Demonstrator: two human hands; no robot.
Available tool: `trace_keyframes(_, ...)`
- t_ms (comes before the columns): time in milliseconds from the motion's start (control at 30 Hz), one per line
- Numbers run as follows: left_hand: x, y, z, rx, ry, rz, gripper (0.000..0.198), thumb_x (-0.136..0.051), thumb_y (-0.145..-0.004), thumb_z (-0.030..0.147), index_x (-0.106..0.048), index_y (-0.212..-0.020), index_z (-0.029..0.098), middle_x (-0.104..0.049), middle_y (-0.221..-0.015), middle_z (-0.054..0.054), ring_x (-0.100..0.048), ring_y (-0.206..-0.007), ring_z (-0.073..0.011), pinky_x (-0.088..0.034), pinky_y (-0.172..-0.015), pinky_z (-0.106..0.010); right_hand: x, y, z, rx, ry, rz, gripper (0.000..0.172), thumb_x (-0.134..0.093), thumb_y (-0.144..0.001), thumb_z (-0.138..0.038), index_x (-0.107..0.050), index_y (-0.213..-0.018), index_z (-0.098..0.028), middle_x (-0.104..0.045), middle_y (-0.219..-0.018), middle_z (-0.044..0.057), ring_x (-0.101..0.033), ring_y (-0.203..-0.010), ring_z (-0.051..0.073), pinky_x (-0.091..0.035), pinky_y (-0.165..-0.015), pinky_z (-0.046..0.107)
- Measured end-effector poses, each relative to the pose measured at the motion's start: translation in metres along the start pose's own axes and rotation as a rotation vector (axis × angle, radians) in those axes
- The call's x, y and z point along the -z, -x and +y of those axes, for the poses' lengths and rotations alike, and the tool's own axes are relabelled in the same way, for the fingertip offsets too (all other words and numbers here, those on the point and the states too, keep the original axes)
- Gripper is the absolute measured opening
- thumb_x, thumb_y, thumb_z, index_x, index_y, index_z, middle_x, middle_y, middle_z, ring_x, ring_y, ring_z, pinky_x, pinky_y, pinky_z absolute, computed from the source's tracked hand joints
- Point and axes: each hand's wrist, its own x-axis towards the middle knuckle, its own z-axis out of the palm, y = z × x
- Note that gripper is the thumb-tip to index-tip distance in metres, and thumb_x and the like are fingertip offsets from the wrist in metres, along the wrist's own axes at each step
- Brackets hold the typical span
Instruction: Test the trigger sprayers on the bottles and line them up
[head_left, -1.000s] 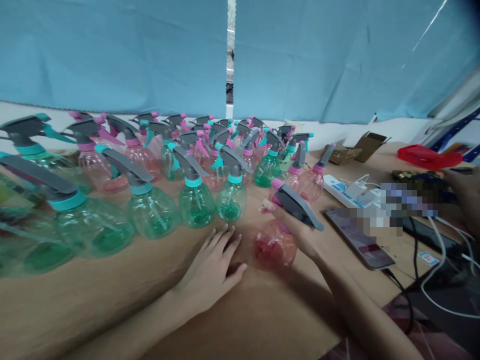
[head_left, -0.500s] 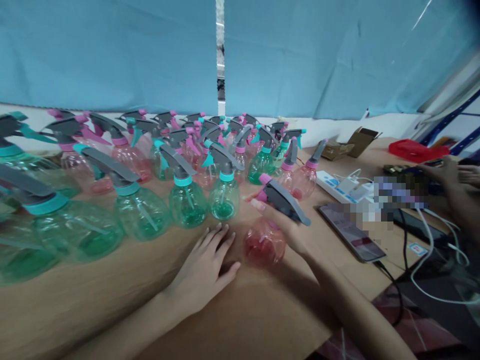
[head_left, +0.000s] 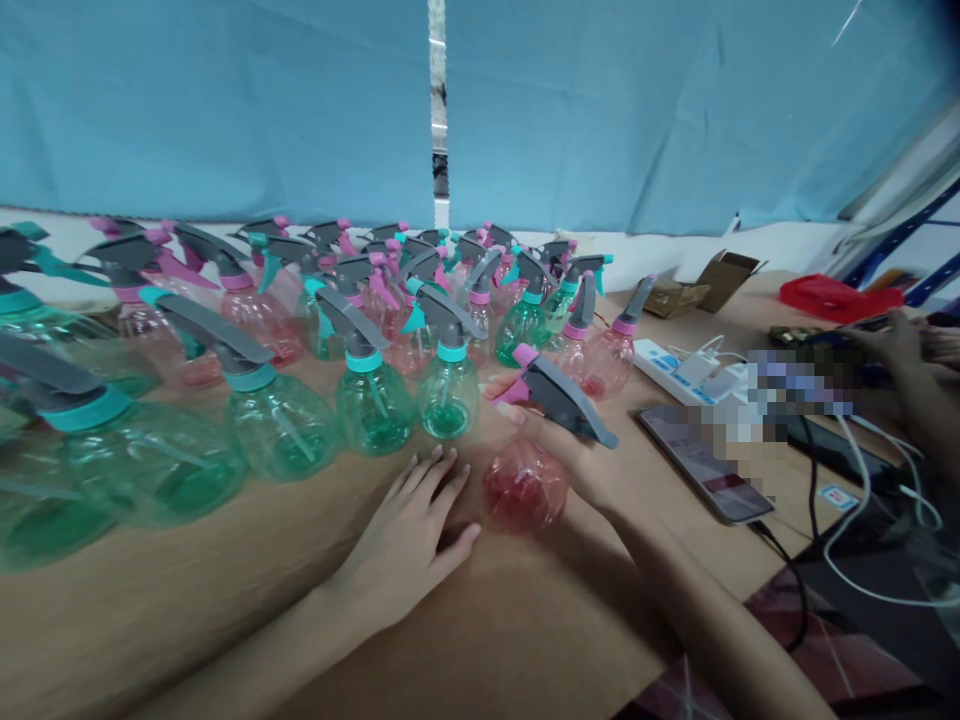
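The right hand's grip (head_left: pixel 561 445) is closed around the neck of a pink spray bottle (head_left: pixel 523 490), fingers by its pink trigger. This bottle is at the front, just right of the left hand (head_left: pixel 405 525), which lies palm down on the brown tabletop (head_left: pixel 450 630), fingers slightly spread, holding nothing. A row of green spray bottles (head_left: pixel 373 405) stands ahead and to the left, with more pink and green ones crowded behind. To the right are a phone (head_left: pixel 701 465) and a white power strip (head_left: pixel 667 370); farther back, a cardboard box (head_left: pixel 726 280), a red tray (head_left: pixel 836 299) and another person's hands (head_left: pixel 896 342). A blue curtain (head_left: pixel 225 110) hangs behind.
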Motion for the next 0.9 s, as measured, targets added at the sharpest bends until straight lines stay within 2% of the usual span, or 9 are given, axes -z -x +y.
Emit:
trace_keyframes(333,0.0007,-0.0011,0.0006,-0.001,0.011,0.002,0.055,-0.042,-0.093,0.046,-0.046,-0.133,0.010,-0.043,-0.141,-0.015,-0.035,-0.132,-0.0291,-0.028,-0.107,-0.046,0.0005,0.0008,0.0019,-0.027,-0.031,0.004,0.026,-0.066,-0.078,-0.038,-0.066,-0.100,-0.026,-0.069,-0.083,0.001,-0.063,-0.085,0.020,-0.048,-0.085,0.038)
trace_keyframes(567,-0.0002,-0.0008,0.0005,-0.007,0.007,0.001,0.055,-0.042,-0.093,0.046,-0.046,-0.133,0.009,-0.043,-0.141,-0.015,-0.035,-0.132,-0.0289,-0.027,-0.108,-0.047,0.0014,0.0004,0.0030,-0.033,0.039,0.037,0.021,-0.067,-0.075,-0.041,-0.065,-0.087,-0.024,-0.066,-0.078,0.000,-0.061,-0.071,0.018,-0.049,-0.078,0.037)
trace_keyframes(767,-0.0017,-0.0006,0.0001,-0.003,0.010,0.008,0.055,-0.041,-0.093,0.046,-0.045,-0.134,0.010,-0.043,-0.142,-0.015,-0.034,-0.133,-0.0290,-0.027,-0.108,-0.047,0.0004,0.0008,0.0029,-0.042,-0.061,0.015,0.023,-0.067,-0.076,-0.035,-0.066,-0.097,-0.026,-0.068,-0.085,0.001,-0.063,-0.083,0.019,-0.048,-0.082,0.037)
trace_keyframes(900,-0.0023,0.0003,-0.0001,-0.002,0.019,0.011,0.054,-0.041,-0.093,0.047,-0.045,-0.134,0.012,-0.042,-0.142,-0.014,-0.035,-0.132,-0.0292,-0.028,-0.107,-0.047,-0.0002,0.0008,0.0027,-0.033,-0.056,0.012,0.020,-0.065,-0.078,-0.033,-0.066,-0.096,-0.027,-0.069,-0.088,0.000,-0.063,-0.087,0.018,-0.048,-0.083,0.035)
